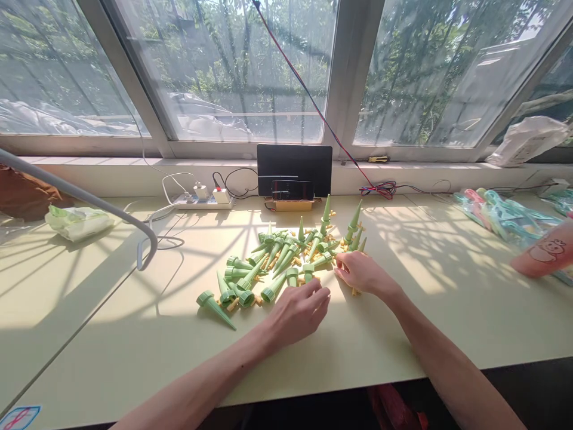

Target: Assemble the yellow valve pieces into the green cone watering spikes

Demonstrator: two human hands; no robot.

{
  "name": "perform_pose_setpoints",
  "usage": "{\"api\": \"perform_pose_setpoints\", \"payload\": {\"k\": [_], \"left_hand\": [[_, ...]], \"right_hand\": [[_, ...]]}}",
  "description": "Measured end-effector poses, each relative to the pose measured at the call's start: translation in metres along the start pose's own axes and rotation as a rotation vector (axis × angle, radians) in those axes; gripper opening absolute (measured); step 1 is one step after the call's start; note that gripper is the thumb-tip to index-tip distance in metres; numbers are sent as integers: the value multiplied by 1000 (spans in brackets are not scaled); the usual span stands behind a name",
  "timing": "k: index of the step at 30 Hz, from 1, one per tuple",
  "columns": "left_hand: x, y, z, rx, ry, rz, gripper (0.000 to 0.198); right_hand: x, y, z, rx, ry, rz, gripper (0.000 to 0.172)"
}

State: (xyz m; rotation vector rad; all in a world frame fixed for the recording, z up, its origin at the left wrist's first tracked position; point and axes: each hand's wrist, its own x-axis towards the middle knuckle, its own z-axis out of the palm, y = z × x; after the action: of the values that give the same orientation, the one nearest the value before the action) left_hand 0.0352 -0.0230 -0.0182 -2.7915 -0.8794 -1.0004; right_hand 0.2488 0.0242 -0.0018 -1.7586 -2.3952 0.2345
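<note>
One table (430, 322), two hands (299, 313), many green spikes (283, 255)

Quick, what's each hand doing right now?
Left hand: fingers curled, close beside the green tapered plastic spikes; whether it holds anything cannot be told.
Right hand: fingers bent inward, at the spikes' right side; any hold cannot be told.

Bare forearms (210, 376) angled inward, left grip (299, 315) loosely curled, right grip (362, 272) farther forward, fingers (342, 261) bent
</note>
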Motion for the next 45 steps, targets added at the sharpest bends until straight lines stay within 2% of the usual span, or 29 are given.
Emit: {"api": "perform_pose_setpoints", "payload": {"k": [3, 7, 14, 19, 25, 32, 39, 45], "left_hand": [[3, -7, -1, 44, 50, -162, 15], [5, -16, -2, 126, 47, -247, 19], [5, -19, 1, 141, -74, -288, 35], [4, -18, 1, 89, -86, -312, 40], [3, -19, 2, 71, -62, -311, 45], [4, -18, 2, 86, -79, -321, 40], [8, -17, -2, 78, 14, -300, 24], [8, -18, -2, 75, 18, -307, 22]], "right_hand": [[1, -4, -1, 33, 0, 1, 17], [1, -8, -2, 46, 11, 15, 15], [-1, -8, -2, 60, -15, 1, 17], [-4, -10, -2, 151, -34, -55, 17], [-5, -12, 0, 224, -34, -99, 27], [-7, -15, -2, 301, -54, -209, 23], [-7, -27, 4, 347, -50, -235, 19], [-6, -32, 9, 354, -57, -256, 10]]}}
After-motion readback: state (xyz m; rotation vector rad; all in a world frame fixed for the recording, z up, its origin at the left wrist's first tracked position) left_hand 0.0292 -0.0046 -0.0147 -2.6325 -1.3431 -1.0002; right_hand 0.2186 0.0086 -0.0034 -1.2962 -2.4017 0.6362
